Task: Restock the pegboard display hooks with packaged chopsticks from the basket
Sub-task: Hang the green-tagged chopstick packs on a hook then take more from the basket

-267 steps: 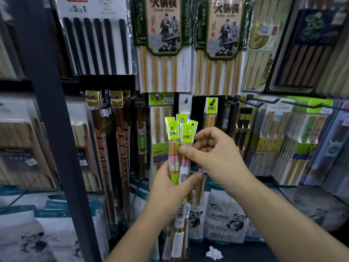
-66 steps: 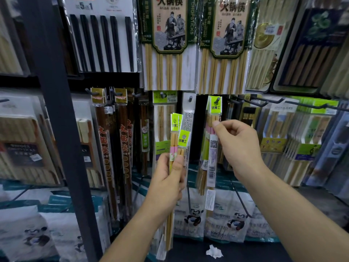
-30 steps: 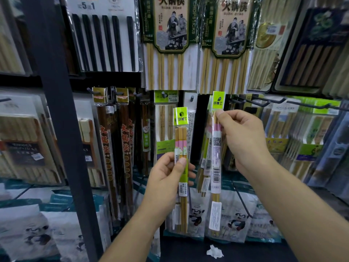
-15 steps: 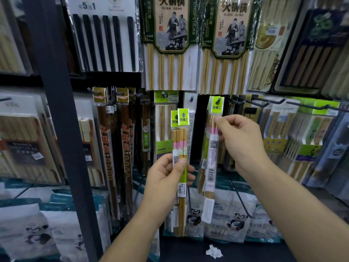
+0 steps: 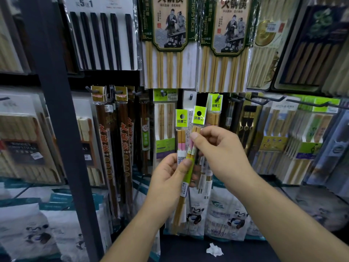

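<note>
Chopstick packs [image 5: 181, 120]: two (lime headers, pink bands) beside hung pack [image 5: 215, 105]; left hand [image 5: 166, 178] grips both, right hand [image 5: 221, 154] seemingly pinches one.

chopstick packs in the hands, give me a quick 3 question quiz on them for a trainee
1. True or false: the left hand holds no chopstick packs.
2. The held packs' top cards are: A red, B yellow-green, C blue?
3. Which hand's fingers pinch the tilted pack just below its card?
Key: 1 false, it grips packs. 2 B. 3 the right hand.
</note>
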Demonstrator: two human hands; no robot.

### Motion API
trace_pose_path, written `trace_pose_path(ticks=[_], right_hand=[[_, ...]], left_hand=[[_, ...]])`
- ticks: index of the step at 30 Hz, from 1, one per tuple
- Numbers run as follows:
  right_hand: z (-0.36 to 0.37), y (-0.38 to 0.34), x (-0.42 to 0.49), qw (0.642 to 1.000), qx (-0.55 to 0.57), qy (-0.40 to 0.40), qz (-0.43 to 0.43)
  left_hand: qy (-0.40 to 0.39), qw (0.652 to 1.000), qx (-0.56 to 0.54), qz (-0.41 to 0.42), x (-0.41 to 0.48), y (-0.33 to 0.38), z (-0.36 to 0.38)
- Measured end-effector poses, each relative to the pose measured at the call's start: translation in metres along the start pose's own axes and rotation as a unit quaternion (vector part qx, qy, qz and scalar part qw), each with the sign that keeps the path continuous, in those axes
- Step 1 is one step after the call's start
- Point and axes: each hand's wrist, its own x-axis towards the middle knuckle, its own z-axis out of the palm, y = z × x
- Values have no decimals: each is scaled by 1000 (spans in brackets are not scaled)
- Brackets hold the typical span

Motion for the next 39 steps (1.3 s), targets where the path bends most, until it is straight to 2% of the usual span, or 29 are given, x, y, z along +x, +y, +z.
trace_pose_path(ticks=[5, 10, 14, 25, 36, 39], right_hand=[[-10, -4, 10, 997, 31, 56, -33], [-24, -5, 24, 993, 28, 115, -23], [-26, -2, 27, 994, 29, 106, 1], [-24, 5, 26, 994, 32, 105, 31], [-28, 17, 17, 986, -45, 162, 4], [-28, 8, 15, 989, -22, 140, -33]], left_hand=[[14, 999, 15, -35, 2, -3, -2], [29, 999, 15, -11, 5, -1, -5], [39, 999, -11, -13, 4, -1, -5], [31, 999, 21, 19, 2, 2, -7], [40, 999, 11, 0, 2, 2, -5], [27, 1000, 8, -11, 4, 5, 1]])
